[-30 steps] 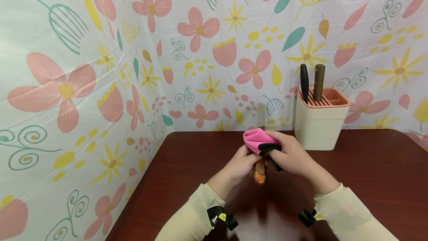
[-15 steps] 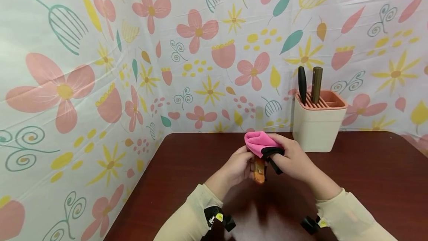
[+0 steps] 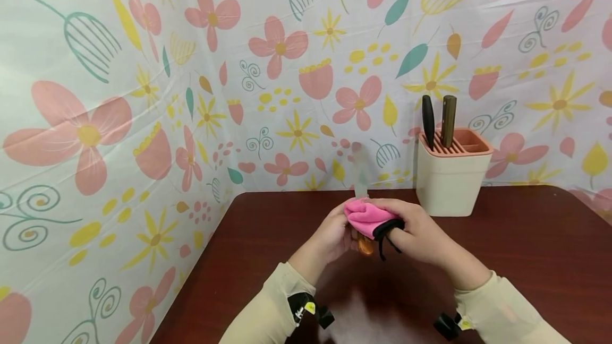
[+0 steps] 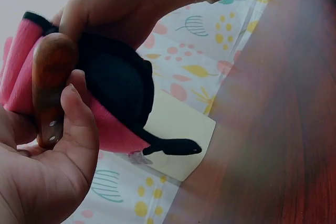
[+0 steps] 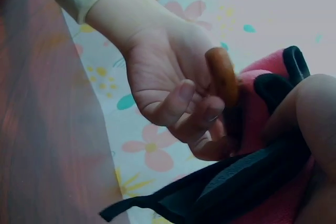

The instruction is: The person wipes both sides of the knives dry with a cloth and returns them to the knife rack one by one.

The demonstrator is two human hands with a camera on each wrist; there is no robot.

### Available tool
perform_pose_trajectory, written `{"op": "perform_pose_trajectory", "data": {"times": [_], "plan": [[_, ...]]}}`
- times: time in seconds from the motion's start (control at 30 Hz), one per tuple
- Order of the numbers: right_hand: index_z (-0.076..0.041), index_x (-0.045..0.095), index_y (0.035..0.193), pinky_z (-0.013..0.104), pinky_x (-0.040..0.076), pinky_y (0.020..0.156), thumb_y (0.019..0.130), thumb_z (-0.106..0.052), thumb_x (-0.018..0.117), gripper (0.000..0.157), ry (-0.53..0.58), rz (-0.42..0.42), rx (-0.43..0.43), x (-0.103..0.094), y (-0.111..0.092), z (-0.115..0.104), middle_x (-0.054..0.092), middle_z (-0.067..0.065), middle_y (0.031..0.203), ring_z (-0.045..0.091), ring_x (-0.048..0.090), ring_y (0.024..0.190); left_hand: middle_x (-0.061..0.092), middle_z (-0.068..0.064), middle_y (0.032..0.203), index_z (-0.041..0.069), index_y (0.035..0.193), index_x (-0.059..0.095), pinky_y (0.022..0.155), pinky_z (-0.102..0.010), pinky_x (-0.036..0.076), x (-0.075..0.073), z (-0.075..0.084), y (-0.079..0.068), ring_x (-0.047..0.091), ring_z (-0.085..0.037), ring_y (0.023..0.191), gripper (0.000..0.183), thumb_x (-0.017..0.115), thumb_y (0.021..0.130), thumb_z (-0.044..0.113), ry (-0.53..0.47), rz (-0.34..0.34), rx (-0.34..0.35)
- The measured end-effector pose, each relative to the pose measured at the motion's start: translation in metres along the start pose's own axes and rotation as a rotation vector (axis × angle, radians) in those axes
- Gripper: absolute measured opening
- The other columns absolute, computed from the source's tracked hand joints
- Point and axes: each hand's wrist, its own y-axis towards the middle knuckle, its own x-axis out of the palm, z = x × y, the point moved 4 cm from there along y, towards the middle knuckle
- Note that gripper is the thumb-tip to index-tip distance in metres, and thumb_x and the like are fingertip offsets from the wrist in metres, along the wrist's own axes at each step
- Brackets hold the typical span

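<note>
My left hand [image 3: 334, 235] grips a knife by its brown wooden handle [image 4: 50, 77], fingers and thumb curled round it. The pale blade [image 3: 360, 174] points up and away from me, tip against the patterned backdrop. My right hand [image 3: 418, 232] holds a pink cloth [image 3: 367, 217] with black edging, folded over the knife where blade meets handle. A black strap [image 4: 178, 146] dangles from the cloth. Below the cloth, only the rounded butt of the handle shows in the head view. The lower blade is hidden by the cloth and fingers.
A cream knife block [image 3: 451, 182] with an orange slotted top stands at the back right. It holds a black-handled knife [image 3: 428, 121] and a brown-handled one [image 3: 448, 121]. A dark red table [image 3: 272, 248] lies below, with a flowered curtain [image 3: 210, 68] behind and left.
The cloth and right hand have slid down the knife toward the handle. More blade shows above the cloth, less handle below. The head view has shifted slightly.
</note>
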Motion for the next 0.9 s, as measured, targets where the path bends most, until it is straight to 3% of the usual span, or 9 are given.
{"op": "perform_pose_trajectory", "data": {"times": [0.17,0.27,0.57,0.73,0.9], "plan": [[-0.018,0.069,0.132,0.015,0.05,0.092,0.086,0.005,0.07,0.051,-0.014,-0.051,-0.063,-0.004,0.0,-0.009,0.074,0.0,0.124,0.005,0.066,0.108,0.067,0.003,0.099,0.018,0.136,0.057,0.057,-0.027,0.055,-0.003,0.004,0.003,0.066,-0.01,0.068,0.032,0.045,0.107,0.024,0.001,0.02,0.011],[-0.017,0.069,0.131,0.014,0.05,0.092,0.086,0.004,0.071,0.05,-0.017,-0.072,-0.094,-0.007,-0.001,-0.015,0.075,-0.002,0.121,0.005,0.066,0.107,0.064,0.003,0.101,0.018,0.135,0.058,0.057,-0.026,0.053,-0.003,0.006,0.002,0.064,-0.01,0.07,0.031,0.046,0.108,0.027,0.014,0.019,0.0],[-0.021,0.07,0.127,0.021,0.053,0.085,0.086,0.005,0.069,0.049,0.014,-0.176,-0.062,-0.01,-0.001,-0.02,0.074,-0.01,0.111,0.003,0.065,0.096,0.068,0.006,0.098,0.008,0.141,0.054,0.067,-0.025,0.058,-0.005,0.006,0.001,0.067,-0.006,0.086,0.036,0.04,0.11,0.021,0.035,0.048,0.027],[-0.024,0.071,0.122,0.021,0.053,0.082,0.084,0.006,0.069,0.048,0.026,-0.213,-0.091,-0.008,-0.001,-0.024,0.072,-0.015,0.105,0.003,0.066,0.091,0.065,0.004,0.092,0.003,0.141,0.051,0.063,-0.021,0.054,-0.009,0.002,0.003,0.064,-0.005,0.081,0.037,0.04,0.11,0.018,0.044,0.074,0.041],[-0.029,0.07,0.117,0.021,0.054,0.083,0.085,0.006,0.069,0.047,0.034,-0.255,-0.119,-0.006,-0.003,-0.028,0.071,-0.017,0.104,0.002,0.066,0.091,0.064,0.003,0.091,-0.002,0.142,0.049,0.07,-0.018,0.054,-0.01,-0.001,0.004,0.064,-0.005,0.083,0.038,0.039,0.11,0.013,0.055,0.104,0.062]]}}
